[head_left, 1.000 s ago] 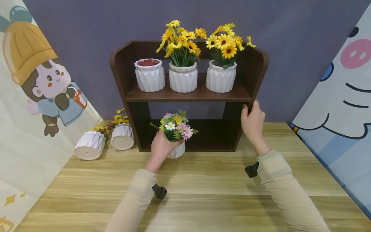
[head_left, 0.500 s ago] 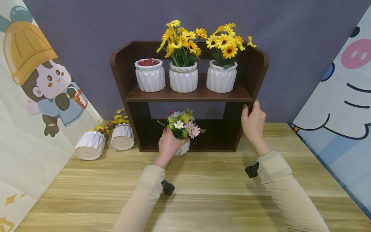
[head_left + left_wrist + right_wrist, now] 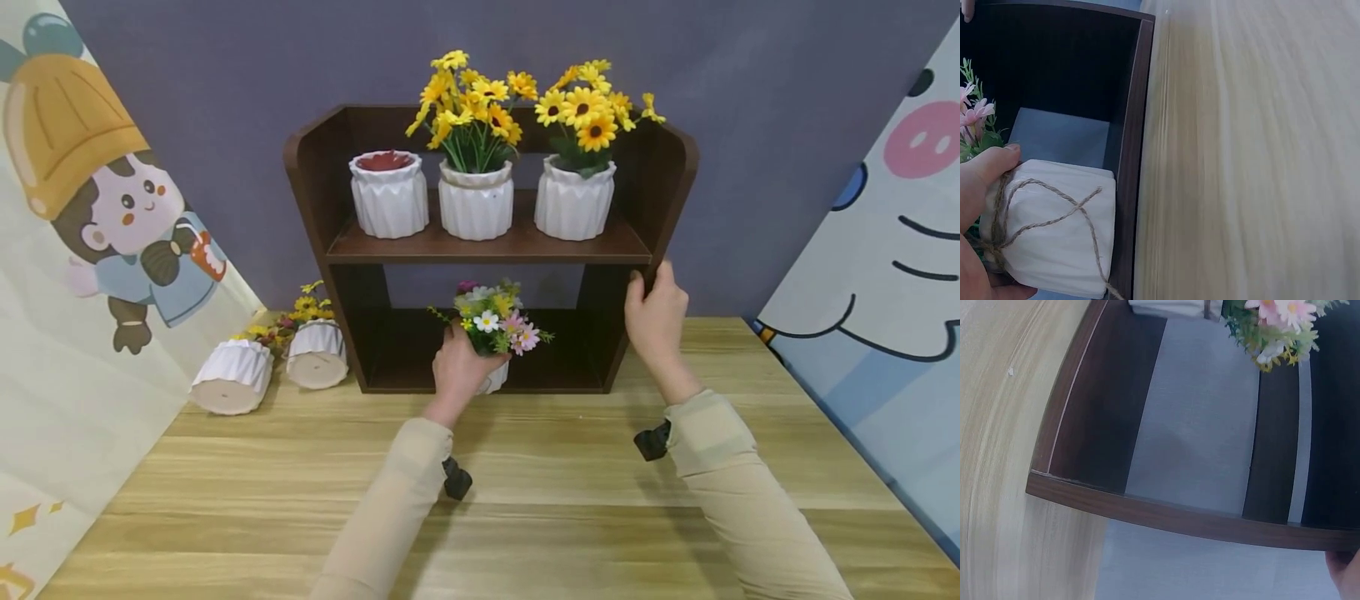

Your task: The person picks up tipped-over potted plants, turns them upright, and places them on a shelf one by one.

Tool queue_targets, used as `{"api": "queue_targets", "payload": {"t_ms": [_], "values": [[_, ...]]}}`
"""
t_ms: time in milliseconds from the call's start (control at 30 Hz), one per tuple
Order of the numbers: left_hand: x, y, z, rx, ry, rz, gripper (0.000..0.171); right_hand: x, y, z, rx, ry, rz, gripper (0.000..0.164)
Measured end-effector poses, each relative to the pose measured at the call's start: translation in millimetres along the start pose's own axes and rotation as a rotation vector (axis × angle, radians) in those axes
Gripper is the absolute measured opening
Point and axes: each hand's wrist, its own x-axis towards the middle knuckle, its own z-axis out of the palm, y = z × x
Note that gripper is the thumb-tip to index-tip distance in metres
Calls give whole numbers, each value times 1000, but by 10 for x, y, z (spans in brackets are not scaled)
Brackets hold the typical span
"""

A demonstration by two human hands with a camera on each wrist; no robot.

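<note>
My left hand (image 3: 459, 367) grips a white pleated flower pot (image 3: 1060, 231) near its top, thumb on one side and fingers on the other. Twine is tied round this pot, and pink, white and yellow flowers (image 3: 501, 321) rise from it. It is at the front of the lower compartment of a dark brown wooden shelf (image 3: 487, 258), overlapping the bottom board's front edge in the head view. At the shelf's right side panel, my right hand (image 3: 657, 321) holds on with the thumb in front; its other fingers are partly hidden behind the panel.
On the upper board stand a white pot (image 3: 390, 200) with reddish-brown contents and two pots of yellow flowers (image 3: 476, 204). Left of the shelf, two more flower pots (image 3: 317, 358) lie tipped on the wooden table (image 3: 570, 500). A grey-purple backdrop (image 3: 225, 100) rises behind.
My left hand has carried the flower pot to the right and slightly farther in, from the shelf's lower left front toward its middle. The right hand keeps its place on the panel.
</note>
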Motion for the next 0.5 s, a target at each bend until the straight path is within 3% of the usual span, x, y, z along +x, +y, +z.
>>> {"api": "queue_targets", "payload": {"t_ms": [167,500], "values": [[9,92,96,15,-6,16,102,-8,1,-13,-7,-5,-3,23],[-72,285,382,38,118,60,95,-9,0,8,-12,3,6,24]]}}
